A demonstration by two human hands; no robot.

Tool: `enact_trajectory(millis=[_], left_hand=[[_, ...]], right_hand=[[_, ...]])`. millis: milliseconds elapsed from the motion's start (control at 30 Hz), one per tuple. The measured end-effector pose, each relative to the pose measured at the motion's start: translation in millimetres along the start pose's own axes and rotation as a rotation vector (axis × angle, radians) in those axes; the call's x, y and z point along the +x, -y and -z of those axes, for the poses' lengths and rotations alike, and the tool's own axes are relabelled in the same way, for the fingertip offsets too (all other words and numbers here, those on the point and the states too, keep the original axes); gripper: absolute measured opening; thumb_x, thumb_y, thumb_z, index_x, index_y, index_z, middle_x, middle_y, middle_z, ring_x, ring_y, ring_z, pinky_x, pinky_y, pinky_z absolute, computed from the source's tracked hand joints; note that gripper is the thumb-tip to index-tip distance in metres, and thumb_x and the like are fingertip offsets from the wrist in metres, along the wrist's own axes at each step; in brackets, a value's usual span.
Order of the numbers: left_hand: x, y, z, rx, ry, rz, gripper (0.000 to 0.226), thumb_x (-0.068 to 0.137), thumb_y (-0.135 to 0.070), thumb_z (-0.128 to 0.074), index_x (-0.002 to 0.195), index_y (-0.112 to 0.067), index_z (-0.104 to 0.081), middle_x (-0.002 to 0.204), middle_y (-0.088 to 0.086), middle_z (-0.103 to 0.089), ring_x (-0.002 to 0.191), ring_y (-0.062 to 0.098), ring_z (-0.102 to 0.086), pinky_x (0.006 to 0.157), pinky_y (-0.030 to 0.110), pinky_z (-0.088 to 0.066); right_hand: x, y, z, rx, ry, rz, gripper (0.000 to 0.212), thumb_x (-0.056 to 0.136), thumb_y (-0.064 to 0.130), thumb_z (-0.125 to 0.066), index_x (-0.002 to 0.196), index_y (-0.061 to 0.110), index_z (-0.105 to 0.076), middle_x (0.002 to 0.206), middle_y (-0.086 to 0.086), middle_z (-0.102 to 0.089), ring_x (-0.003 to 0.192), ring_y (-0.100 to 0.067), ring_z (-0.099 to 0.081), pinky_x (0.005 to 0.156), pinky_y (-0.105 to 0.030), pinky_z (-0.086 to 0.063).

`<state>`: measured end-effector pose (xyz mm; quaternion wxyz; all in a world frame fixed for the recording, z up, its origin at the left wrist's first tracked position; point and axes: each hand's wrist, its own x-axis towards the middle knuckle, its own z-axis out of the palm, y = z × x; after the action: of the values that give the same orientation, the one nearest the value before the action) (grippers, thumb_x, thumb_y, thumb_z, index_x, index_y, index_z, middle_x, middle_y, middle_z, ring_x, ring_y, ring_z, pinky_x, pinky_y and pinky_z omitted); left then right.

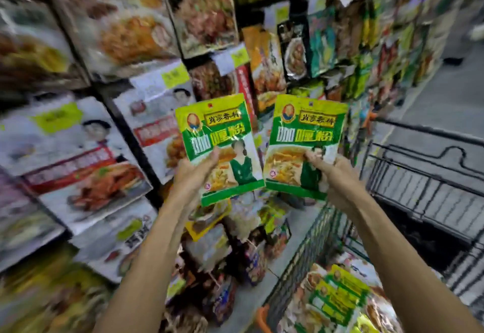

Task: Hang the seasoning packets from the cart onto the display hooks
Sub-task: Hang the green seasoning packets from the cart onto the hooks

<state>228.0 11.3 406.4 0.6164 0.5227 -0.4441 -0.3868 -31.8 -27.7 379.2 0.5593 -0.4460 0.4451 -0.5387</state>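
Packet (214, 133) gripped in L hand (195, 173), 2nd packet (303, 133) in R hand (331, 173); shelves (78, 149), cart (424, 175) beside.

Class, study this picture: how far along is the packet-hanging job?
Done: nothing confirmable; the display is blurred. In hand: the left hand holds one green packet, the right hand a second packet, neither hung. Left: both, plus more green packets in the cart.

grey aisle floor (424, 102) at right — yellow price labels (175, 74) on display
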Motion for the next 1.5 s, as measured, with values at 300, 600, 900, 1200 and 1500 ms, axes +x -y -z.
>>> enact_trajectory(millis=[300, 600, 900, 1200, 1500], left_hand=[[-80, -171, 135, 0.072, -0.346, -0.349, 0.015, 0.082, -0.025, -0.071, 0.094, -0.016, -0.071, 0.084, -0.003, -0.076, 0.08, 0.011, -0.072, 0.066, 0.023, -0.055], [-176, -256, 249, 0.185, -0.617, -0.477, 0.038, 0.057, -0.048, -0.081, 0.083, -0.023, -0.07, 0.083, 0.002, -0.076, 0.08, 0.017, -0.073, 0.075, 0.037, -0.059], [-212, -289, 316, 0.214, -0.76, -0.497, 0.046, 0.068, -0.038, -0.077, 0.099, -0.006, -0.064, 0.084, 0.005, -0.076, 0.075, 0.017, -0.073, 0.067, 0.033, -0.06], [-194, -296, 335, 0.157, -0.754, -0.523, 0.045, 0.065, -0.036, -0.077, 0.093, -0.004, -0.063, 0.074, 0.002, -0.075, 0.067, 0.015, -0.072, 0.053, 0.022, -0.055], [-176, -292, 338, 0.133, -0.726, -0.514, 0.033, 0.066, -0.036, -0.076, 0.081, -0.008, -0.066, 0.076, 0.005, -0.075, 0.069, 0.017, -0.073, 0.057, 0.024, -0.056]], right_hand=[[-36, 107, -169, 0.028, 0.548, 0.27, 0.049, 0.064, 0.054, -0.076, 0.101, 0.022, -0.067, 0.109, 0.008, -0.07, 0.115, -0.01, -0.058, 0.106, -0.041, -0.035], [-98, 154, -311, 0.05, 0.842, 0.363, 0.034, 0.061, 0.049, -0.076, 0.073, 0.018, -0.069, 0.076, 0.005, -0.069, 0.081, -0.009, -0.066, 0.073, -0.028, -0.048], [-125, 164, -398, 0.077, 0.957, 0.27, 0.052, 0.073, 0.031, -0.075, 0.101, -0.011, -0.061, 0.096, -0.02, -0.068, 0.094, -0.033, -0.066, 0.087, -0.042, -0.055], [-113, 184, -436, 0.022, 0.934, 0.262, 0.023, 0.086, 0.019, -0.07, 0.1, 0.002, -0.065, 0.09, -0.006, -0.071, 0.085, -0.018, -0.067, 0.056, -0.018, -0.052], [-101, 182, -438, -0.031, 0.935, 0.21, 0.021, 0.086, 0.019, -0.07, 0.095, 0.001, -0.065, 0.081, -0.005, -0.072, 0.069, -0.011, -0.07, 0.066, -0.028, -0.055]])
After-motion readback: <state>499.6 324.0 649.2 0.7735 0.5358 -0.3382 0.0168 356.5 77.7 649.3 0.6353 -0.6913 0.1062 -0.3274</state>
